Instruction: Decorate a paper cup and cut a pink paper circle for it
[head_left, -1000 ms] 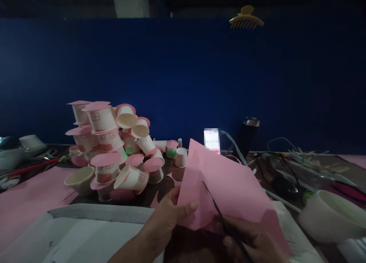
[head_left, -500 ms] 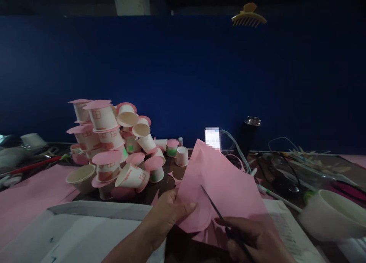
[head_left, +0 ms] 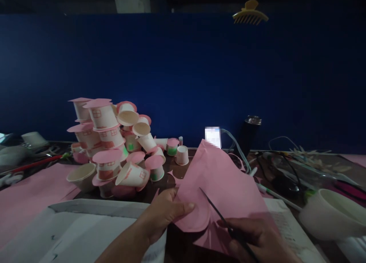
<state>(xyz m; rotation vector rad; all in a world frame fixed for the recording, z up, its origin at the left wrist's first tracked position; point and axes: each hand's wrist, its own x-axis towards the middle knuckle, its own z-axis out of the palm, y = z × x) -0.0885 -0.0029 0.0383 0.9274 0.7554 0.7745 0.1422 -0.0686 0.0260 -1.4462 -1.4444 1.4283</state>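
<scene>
My left hand pinches a sheet of pink paper at its left edge, thumb on top. Dark scissors are in my right hand, one narrow blade lying over the paper and pointing up and left. The near part of the sheet has a rounded cut edge beside the blade, and a cut flap of pink paper hangs below it. The lower blade is hidden by the sheet. Some of my right fingers are hidden around the handles.
Paper cups with pink paper discs are piled at the left. A white board lies at the front left. Behind the sheet are a lit screen and a dark flask. At the right stands a large white cup.
The scissors have shifted slightly along the paper, and the rounded part has come further apart from the flap below. Both hands keep their holds.
</scene>
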